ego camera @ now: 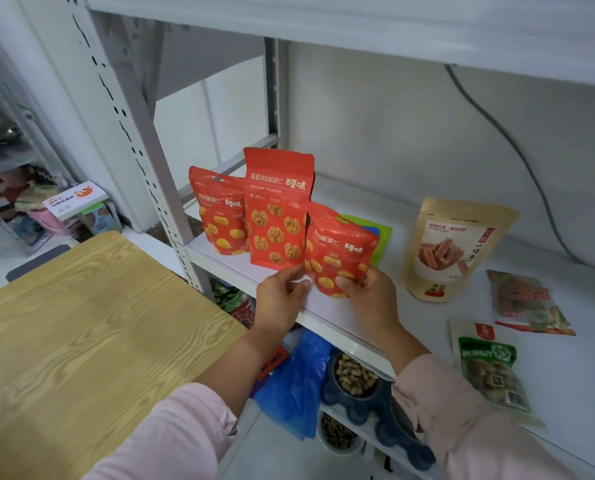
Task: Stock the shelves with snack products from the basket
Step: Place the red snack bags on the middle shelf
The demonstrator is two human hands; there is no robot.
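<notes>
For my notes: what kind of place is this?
Probably a storeroom or mock shop: a white metal shelf rack, a red snack pouch held beside others on it, a wooden table alongside.

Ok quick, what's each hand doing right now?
Left hand: pinching the left edge of the red snack bag.
Right hand: gripping the same bag's lower right corner.

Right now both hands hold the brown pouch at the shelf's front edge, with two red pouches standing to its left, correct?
The head view shows the left hand and right hand holding a red pouch, not the brown pouch, which stands untouched further right. The rest is right.
</notes>
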